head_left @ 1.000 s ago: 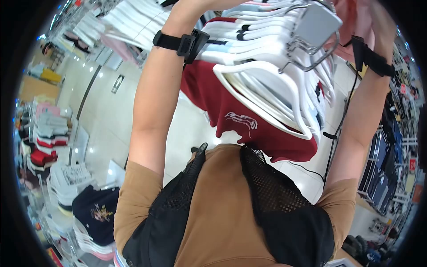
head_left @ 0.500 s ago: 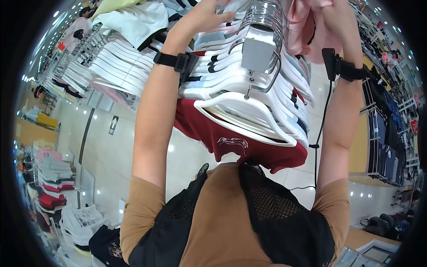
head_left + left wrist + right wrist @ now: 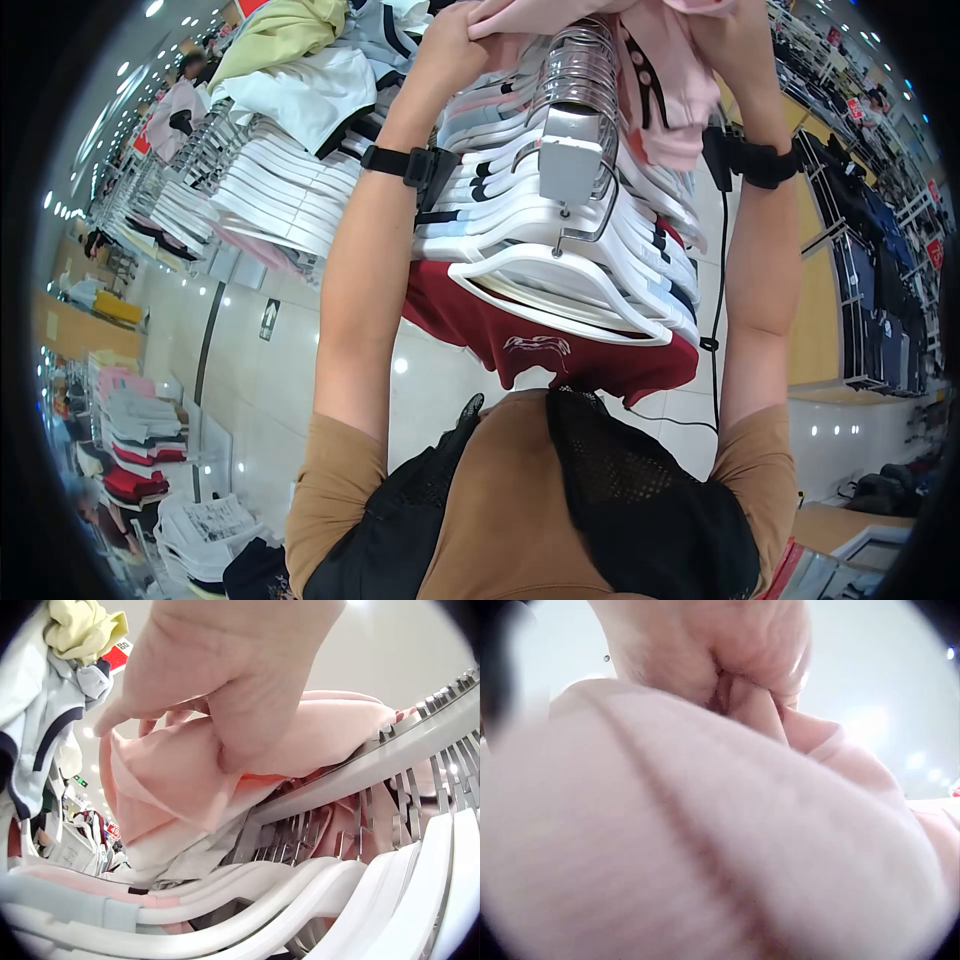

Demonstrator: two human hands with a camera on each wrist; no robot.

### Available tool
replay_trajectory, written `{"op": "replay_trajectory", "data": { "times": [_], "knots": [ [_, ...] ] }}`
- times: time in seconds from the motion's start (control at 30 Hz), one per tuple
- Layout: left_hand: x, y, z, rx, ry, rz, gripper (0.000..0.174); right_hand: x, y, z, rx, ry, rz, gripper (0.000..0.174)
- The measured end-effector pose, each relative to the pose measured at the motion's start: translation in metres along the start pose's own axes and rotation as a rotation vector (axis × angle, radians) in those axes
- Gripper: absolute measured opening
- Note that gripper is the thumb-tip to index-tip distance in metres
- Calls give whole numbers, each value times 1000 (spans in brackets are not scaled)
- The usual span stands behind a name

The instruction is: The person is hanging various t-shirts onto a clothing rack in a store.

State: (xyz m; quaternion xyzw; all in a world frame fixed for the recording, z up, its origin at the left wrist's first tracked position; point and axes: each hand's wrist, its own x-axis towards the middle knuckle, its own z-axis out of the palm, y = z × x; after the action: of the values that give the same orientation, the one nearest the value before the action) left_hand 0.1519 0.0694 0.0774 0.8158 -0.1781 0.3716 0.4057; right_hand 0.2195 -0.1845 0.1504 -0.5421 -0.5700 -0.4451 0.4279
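A pink garment (image 3: 672, 85) lies across the top of the rail, over the metal hanger hooks. My left hand (image 3: 452, 55) is at its left part; in the left wrist view that hand (image 3: 225, 682) pinches the pink cloth (image 3: 172, 776) between thumb and fingers. On the other side my right hand (image 3: 738, 50) grips the garment, and the right wrist view shows the hand (image 3: 720, 652) curled on pink fabric (image 3: 705, 810) that fills much of the picture. Below hang white hangers (image 3: 560, 268), with a dark red garment (image 3: 560, 350) on the nearest.
The rail's square metal end plate (image 3: 570, 170) faces me. To the left stand more white hangers (image 3: 285, 185) with a white garment (image 3: 305, 90) and a yellow one (image 3: 280, 40) on top. Dark clothes (image 3: 865, 290) hang at the right. A black cable (image 3: 718, 300) runs beside my right arm.
My left hand, free of the garment before, has moved to the pink cloth and taken hold of it. The garment now stretches across the rail between both hands. The right hand has shifted slightly left.
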Motion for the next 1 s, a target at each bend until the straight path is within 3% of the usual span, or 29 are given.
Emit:
{"op": "replay_trajectory", "data": {
  "times": [0.03,0.07,0.1,0.17,0.2,0.27,0.33,0.37,0.4,0.47,0.53,0.57,0.63,0.7,0.8,0.87,0.9,0.97,1.0],
  "knots": [
    [3,-11,-3,-238,-56,-23,61,-2,-2,-4,24,-74,97,36],
    [2,-22,-7,-157,-43,-104,42,-4,-2,-9,24,-72,97,36],
    [1,-22,-10,-156,-44,-105,42,-6,-1,-15,105,-178,168,34],
    [-3,-17,-12,190,162,-8,31,-19,15,-31,189,-284,241,32],
    [-3,-5,-13,75,162,-180,24,-32,37,-41,57,-468,324,28],
    [-2,-1,-15,122,233,-106,24,-44,48,-47,-156,-824,487,24],
    [2,-5,-18,296,313,125,25,-49,49,-36,-172,-815,513,25],
    [4,-6,-20,297,314,119,25,-55,52,-30,-192,-802,542,26],
    [7,-3,-21,277,310,148,25,-58,49,-23,-123,-613,513,29],
    [12,2,-24,178,287,267,25,-59,39,-30,-226,-560,521,30],
    [12,11,-26,207,263,246,26,-53,14,-28,-284,-377,464,32],
    [11,15,-26,231,238,228,26,-51,7,-24,-280,-378,466,32],
    [9,21,-28,230,216,227,29,-46,-2,-19,-69,-120,270,31],
    [5,28,-30,302,225,354,31,-36,14,-26,-229,-155,155,36],
    [-2,37,-46,411,248,260,29,-33,-7,-35,-74,-156,163,40],
    [-5,40,-50,382,263,265,27,-28,-34,-44,27,-532,330,43],
    [-7,42,-52,350,279,274,25,-28,-36,-42,30,-535,328,43],
    [-8,43,-54,396,294,312,26,-32,-39,-37,-281,-476,427,43],
    [-8,44,-55,442,303,357,28,-46,-9,-35,-286,-240,103,47]
  ]
}}
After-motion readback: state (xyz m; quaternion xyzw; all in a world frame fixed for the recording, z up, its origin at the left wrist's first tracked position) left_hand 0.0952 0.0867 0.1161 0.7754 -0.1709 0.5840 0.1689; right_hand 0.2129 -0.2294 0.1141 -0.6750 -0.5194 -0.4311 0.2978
